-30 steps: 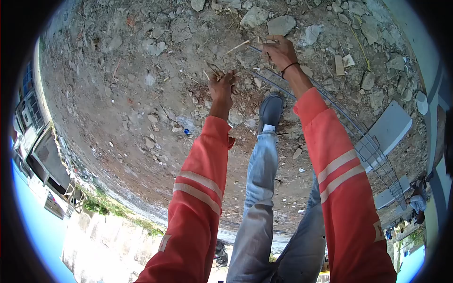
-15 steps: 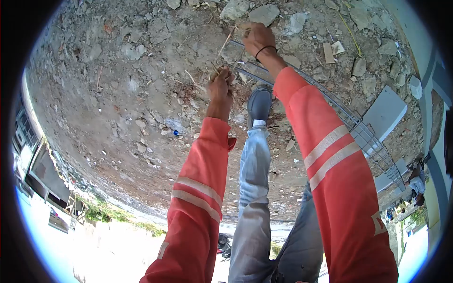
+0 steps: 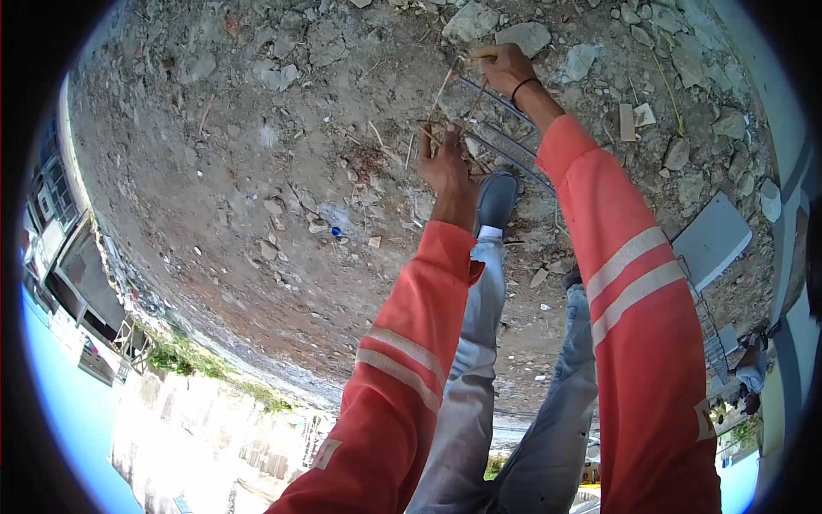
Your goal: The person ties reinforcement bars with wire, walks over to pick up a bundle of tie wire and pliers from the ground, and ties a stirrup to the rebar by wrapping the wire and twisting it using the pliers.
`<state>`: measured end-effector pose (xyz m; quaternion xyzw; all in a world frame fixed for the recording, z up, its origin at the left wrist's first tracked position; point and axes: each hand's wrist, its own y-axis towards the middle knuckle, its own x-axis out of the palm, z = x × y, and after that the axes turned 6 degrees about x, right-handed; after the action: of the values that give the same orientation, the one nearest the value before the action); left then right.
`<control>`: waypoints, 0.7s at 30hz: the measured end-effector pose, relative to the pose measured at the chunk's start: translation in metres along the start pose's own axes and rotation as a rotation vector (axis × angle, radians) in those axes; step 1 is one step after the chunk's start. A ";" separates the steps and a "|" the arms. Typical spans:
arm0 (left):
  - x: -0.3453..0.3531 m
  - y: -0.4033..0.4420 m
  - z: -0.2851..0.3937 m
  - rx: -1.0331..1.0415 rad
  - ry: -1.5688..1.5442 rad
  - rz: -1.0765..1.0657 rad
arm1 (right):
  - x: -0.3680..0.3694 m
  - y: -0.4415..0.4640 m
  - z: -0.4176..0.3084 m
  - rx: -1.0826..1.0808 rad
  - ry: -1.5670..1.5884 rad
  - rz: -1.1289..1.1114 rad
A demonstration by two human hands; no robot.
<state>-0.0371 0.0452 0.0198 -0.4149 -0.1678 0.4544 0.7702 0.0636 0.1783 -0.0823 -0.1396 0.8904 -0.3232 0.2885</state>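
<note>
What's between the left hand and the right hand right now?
Not bare: in the head view, thin stick-like pieces and the end of a dark metal bar show there, against stony ground.

red sleeves, each banded with two pale stripes; faded blue jeans; slate-blue shoe; black wristband; blue-grey rods; mottled grey-brown ground; bright blue scrap at left.

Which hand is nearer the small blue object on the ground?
The left hand, above and right of the blue object in the picture; the right hand is farther that way.
</note>
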 end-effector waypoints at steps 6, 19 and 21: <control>-0.007 0.024 0.006 -0.042 0.049 -0.046 | 0.006 -0.002 -0.021 0.061 -0.258 0.016; -0.010 0.001 -0.010 -0.250 -0.091 -0.179 | -0.040 -0.007 -0.040 0.128 -0.511 -0.172; -0.011 -0.005 -0.012 -0.202 -0.046 -0.157 | -0.039 -0.011 -0.037 0.151 -0.513 -0.210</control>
<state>-0.0327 0.0293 0.0181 -0.4653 -0.2622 0.3829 0.7538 0.0731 0.2055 -0.0355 -0.2865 0.7425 -0.3708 0.4787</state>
